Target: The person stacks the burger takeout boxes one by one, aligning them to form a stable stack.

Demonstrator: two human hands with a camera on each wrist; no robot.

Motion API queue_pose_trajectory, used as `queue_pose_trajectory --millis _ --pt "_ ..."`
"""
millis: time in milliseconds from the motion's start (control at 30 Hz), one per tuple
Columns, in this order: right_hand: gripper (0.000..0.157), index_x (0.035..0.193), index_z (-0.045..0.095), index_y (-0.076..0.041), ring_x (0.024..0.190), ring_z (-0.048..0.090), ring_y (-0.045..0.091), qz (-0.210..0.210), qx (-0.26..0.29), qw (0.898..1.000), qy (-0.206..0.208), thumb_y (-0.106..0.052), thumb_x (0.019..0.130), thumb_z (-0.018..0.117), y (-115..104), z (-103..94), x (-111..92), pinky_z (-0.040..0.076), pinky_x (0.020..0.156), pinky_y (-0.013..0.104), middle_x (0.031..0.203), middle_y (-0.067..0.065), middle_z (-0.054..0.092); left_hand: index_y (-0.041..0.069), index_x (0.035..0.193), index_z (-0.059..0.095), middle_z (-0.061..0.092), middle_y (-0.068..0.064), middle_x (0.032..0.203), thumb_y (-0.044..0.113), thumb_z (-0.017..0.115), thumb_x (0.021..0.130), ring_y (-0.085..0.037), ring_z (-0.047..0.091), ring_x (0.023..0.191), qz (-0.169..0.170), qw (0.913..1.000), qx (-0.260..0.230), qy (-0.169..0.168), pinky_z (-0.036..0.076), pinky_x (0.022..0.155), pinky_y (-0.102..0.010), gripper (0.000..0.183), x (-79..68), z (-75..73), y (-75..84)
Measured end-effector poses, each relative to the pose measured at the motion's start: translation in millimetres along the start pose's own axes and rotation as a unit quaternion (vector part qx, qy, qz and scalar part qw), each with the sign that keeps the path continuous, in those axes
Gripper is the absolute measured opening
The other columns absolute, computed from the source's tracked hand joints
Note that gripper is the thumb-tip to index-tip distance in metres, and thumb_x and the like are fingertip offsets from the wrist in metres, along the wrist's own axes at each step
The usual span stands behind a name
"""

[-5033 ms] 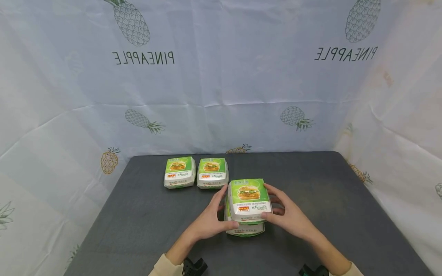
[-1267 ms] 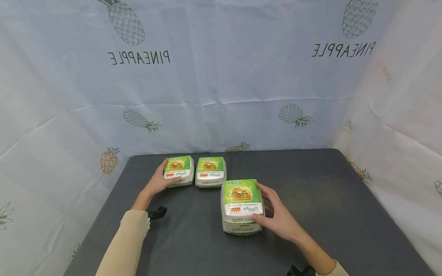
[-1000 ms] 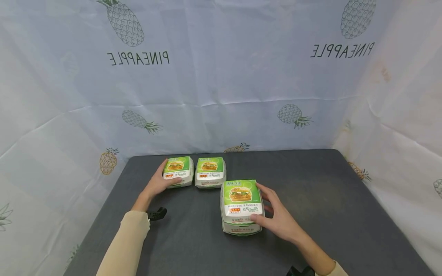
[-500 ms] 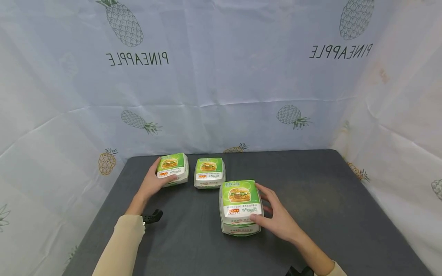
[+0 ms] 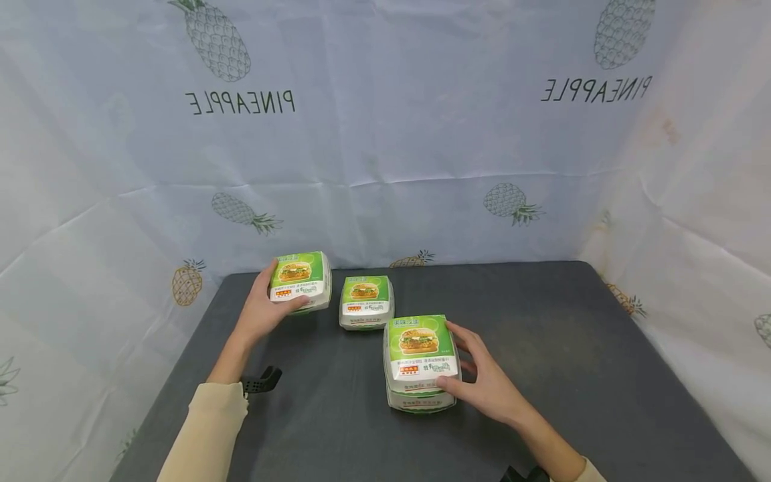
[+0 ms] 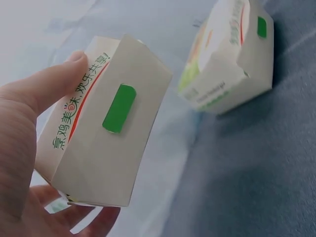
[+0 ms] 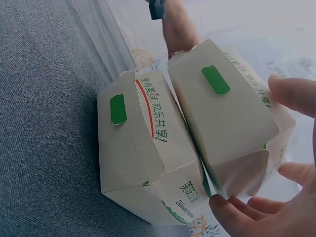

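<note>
My left hand (image 5: 258,313) grips a green-and-white cardboard burger box (image 5: 299,280) at the back left, thumb on its front and fingers behind. The left wrist view shows that box (image 6: 111,133) raised and tilted, its green tab facing the camera. My right hand (image 5: 492,387) holds the right side of the top burger box (image 5: 419,348) in a stack of two, thumb at the front corner. Beneath lies the lower burger box (image 5: 421,403), mostly covered from above. In the right wrist view the upper box (image 7: 237,113) rests on the lower box (image 7: 131,143).
Another burger box (image 5: 366,301) sits on the dark table (image 5: 572,348) between the raised box and the stack. A white pineapple-print curtain (image 5: 421,134) hangs behind the table's back edge and along both sides.
Since five seconds ago, the left hand has left the stack and gripped the far-left box, which it has now lifted off the table. The right hand stays at the stack, whose boxes now line up.
</note>
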State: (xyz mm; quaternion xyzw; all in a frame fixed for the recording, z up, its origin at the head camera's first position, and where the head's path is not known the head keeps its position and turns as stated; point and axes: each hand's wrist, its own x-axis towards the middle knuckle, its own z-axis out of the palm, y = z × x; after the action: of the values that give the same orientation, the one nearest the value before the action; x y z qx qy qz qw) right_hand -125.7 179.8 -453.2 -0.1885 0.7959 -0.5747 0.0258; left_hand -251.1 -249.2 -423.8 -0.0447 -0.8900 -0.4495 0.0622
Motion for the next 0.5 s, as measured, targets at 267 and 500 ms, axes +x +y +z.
queue_pose_trajectory --millis 267,500 --pt "0.087 0.161 0.026 -0.026 0.141 0.032 0.042 0.004 0.008 1.000 0.003 -0.023 0.092 0.078 -1 0.6 0 0.039 0.104 0.065 0.159 0.011 0.025 0.021 0.166 0.010 0.019 -0.017 0.164 0.043 0.083 0.085 -0.036 0.045 0.123 0.043 0.9990 0.000 0.016 0.039 0.096 -0.050 0.110 -6.2 0.3 24.8" --pt "0.088 0.161 0.026 -0.025 0.142 0.032 0.041 0.010 0.001 1.000 0.005 -0.024 0.091 0.079 -2 1.3 0 0.039 0.105 0.064 0.159 0.010 0.025 0.016 0.165 0.015 0.018 -0.018 0.165 0.037 0.084 0.086 -0.037 0.046 0.124 0.074 0.9970 -0.007 0.020 0.041 0.095 -0.051 0.107 -16.4 4.3 52.3"
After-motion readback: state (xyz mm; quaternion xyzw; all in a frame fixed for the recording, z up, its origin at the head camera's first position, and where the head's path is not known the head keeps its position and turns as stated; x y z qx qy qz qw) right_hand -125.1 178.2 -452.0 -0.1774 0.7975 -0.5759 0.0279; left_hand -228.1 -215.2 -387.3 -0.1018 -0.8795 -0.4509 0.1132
